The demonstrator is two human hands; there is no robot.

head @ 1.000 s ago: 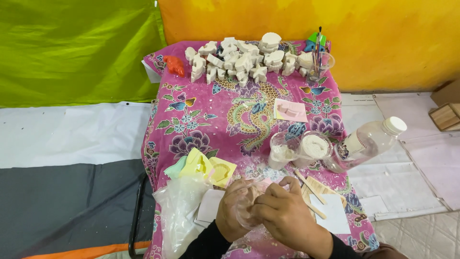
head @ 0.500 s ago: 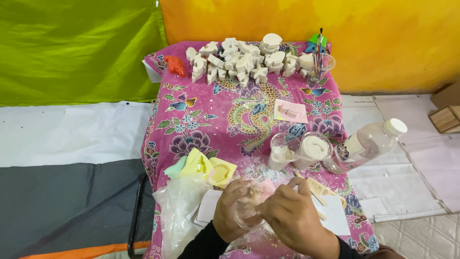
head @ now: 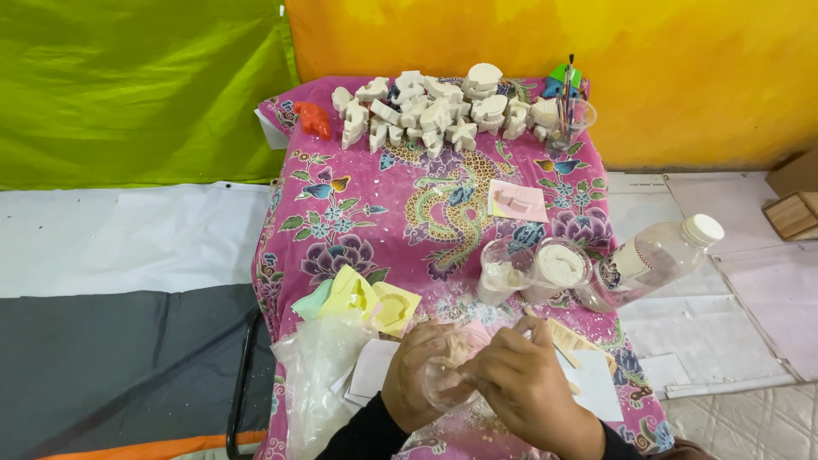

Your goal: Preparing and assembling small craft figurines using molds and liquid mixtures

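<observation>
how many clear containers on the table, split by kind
clear plastic cups: 4 – cup in the left hand, two powder cups, brush cup
clear plastic bottle, lying down: 1
clear plastic bag: 1
total: 6

The left hand [head: 422,375] and right hand [head: 528,392] are bare (2 black sleeves reach the wrists).

Your 2 hands, left [head: 417,375] and right [head: 524,388], cup a clear plastic cup [head: 447,383] over the pink floral table [head: 375,213], white plaster casts [head: 434,111] beyond.

clear cup [head: 447,383] largely hidden by hands, contents unclear
</observation>
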